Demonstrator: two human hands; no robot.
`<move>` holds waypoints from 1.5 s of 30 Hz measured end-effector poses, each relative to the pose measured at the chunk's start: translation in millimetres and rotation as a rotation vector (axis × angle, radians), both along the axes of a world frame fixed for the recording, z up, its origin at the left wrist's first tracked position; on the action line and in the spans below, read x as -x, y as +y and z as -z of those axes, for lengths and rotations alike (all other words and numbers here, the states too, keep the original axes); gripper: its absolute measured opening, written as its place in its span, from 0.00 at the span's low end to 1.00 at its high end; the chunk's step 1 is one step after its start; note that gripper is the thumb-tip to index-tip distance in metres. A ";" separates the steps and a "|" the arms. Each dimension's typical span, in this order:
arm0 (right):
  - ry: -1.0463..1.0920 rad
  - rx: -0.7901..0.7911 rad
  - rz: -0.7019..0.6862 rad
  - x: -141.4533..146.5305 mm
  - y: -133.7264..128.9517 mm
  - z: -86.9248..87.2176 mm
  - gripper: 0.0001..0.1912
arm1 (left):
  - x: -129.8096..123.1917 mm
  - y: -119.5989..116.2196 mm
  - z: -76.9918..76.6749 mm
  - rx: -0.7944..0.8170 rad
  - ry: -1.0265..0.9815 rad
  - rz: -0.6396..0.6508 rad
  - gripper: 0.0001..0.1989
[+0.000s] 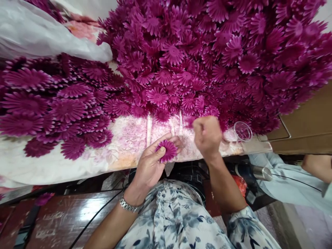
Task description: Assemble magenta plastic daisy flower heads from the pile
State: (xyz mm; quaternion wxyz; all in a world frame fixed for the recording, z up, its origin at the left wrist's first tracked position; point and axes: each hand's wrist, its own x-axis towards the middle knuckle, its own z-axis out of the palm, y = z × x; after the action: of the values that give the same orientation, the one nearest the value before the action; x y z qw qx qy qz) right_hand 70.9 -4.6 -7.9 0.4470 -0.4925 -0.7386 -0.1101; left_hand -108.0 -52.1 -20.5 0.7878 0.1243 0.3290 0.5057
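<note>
My left hand (151,160) pinches a small purple artificial flower head (168,151) between thumb and fingers, its petals facing up. To the right, at the near edge of the purple heap, my right hand (207,135) is closed, fingers curled in and slightly blurred. A blurred purple patch shows beside its fingers; whether it is gripped cannot be made out. Just beyond both hands rises a big heap of purple flower heads (173,54). Larger purple flower heads (68,110) lie in overlapping layers on the left.
A pale, purple-stained cloth (129,129) covers the table. Right of my right hand is a clear plastic cup (243,131), and beyond it a cardboard box (306,121). White plastic sheeting (49,33) lies at upper left. Another person's arm (317,167) shows at the right edge.
</note>
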 end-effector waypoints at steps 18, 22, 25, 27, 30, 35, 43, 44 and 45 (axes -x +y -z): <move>0.096 0.536 -0.438 41.3 -35.5 17.9 0.05 | -0.6 2.5 0.0 0.105 -0.124 0.025 0.18; 0.155 0.605 -0.443 38.3 -34.8 11.7 0.05 | 1.1 -1.2 3.9 0.013 -0.105 0.066 0.16; 0.212 0.610 -0.439 39.5 -37.1 9.0 0.04 | 1.3 -2.8 6.2 -0.037 -0.056 0.085 0.20; 0.240 0.622 -0.432 40.7 -38.0 8.5 0.03 | 1.2 -3.5 6.4 -0.055 -0.036 0.080 0.19; 0.217 0.602 -0.384 42.4 -36.8 9.6 0.03 | 1.1 -3.9 5.2 -0.066 -0.026 0.068 0.18; 0.176 0.460 -0.371 46.3 -33.1 13.6 0.05 | 1.8 -2.7 5.9 -0.079 -0.046 0.085 0.21; 0.125 0.317 -0.329 36.1 -24.7 5.7 0.06 | 2.6 -1.0 8.5 -0.053 -0.062 0.005 0.18; 0.109 0.245 -0.249 24.9 -18.6 1.5 0.06 | 2.9 -1.1 8.0 -0.057 -0.075 -0.012 0.17; 0.085 0.157 -0.150 11.6 -11.6 -3.3 0.05 | 3.3 -1.2 7.2 -0.069 -0.091 -0.024 0.17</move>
State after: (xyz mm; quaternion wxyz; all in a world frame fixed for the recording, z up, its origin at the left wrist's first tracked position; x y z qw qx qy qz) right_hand 59.4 -16.2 -4.6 0.4449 -0.4736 -0.7601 0.0027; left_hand -111.3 -53.3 -27.8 0.7910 0.1243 0.2765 0.5315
